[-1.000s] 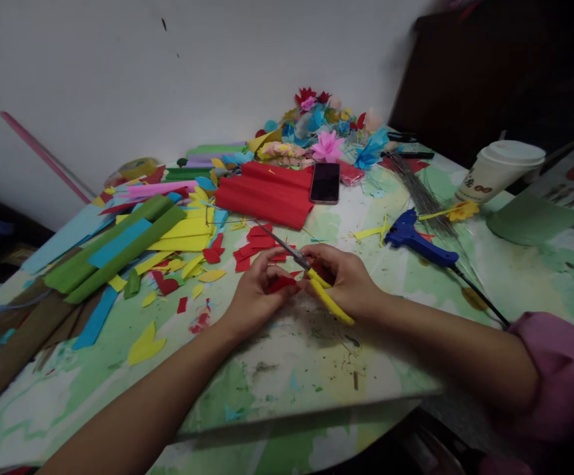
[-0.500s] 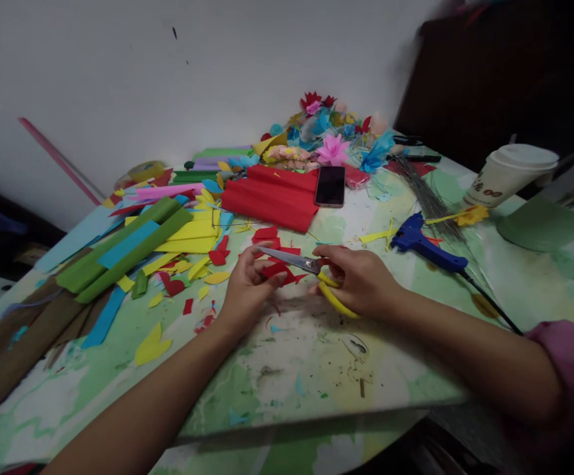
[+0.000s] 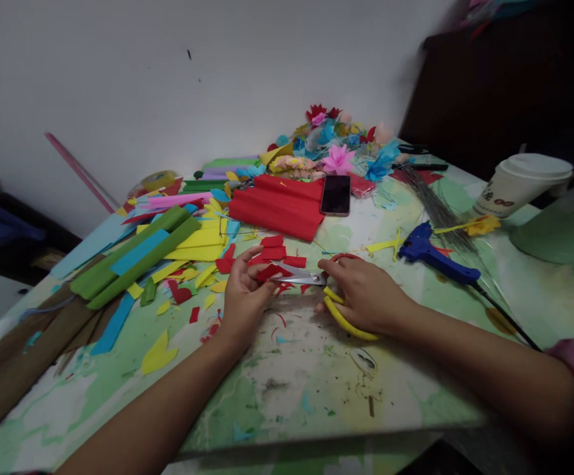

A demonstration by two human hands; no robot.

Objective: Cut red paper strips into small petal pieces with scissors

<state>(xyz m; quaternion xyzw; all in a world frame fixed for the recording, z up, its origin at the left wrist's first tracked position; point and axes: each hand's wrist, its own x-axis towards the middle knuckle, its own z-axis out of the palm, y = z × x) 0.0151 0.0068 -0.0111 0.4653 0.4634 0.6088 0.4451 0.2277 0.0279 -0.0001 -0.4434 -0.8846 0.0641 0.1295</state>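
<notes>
My left hand (image 3: 247,290) pinches a small piece of red paper (image 3: 270,271) between thumb and fingers. In my right hand (image 3: 366,290) is a pair of scissors (image 3: 317,279), with a yellow handle loop below and a red one above. Its blades are parted and point left, with the red piece between them. Just beyond my hands lie several cut red paper pieces (image 3: 273,247) on the table. Thin red trimmings (image 3: 281,319) are scattered below the blades.
Yellow (image 3: 198,245) and green paper (image 3: 138,257) lie left, a red sheet (image 3: 277,203) and phone (image 3: 335,196) behind. Paper flowers (image 3: 339,160) pile at the back. To the right are a blue glue gun (image 3: 435,254), wires (image 3: 433,204) and a paper cup (image 3: 522,185).
The scissor blades have opened around the red paper piece. My right hand has moved slightly right and down in the picture, and the whole view has shifted a little.
</notes>
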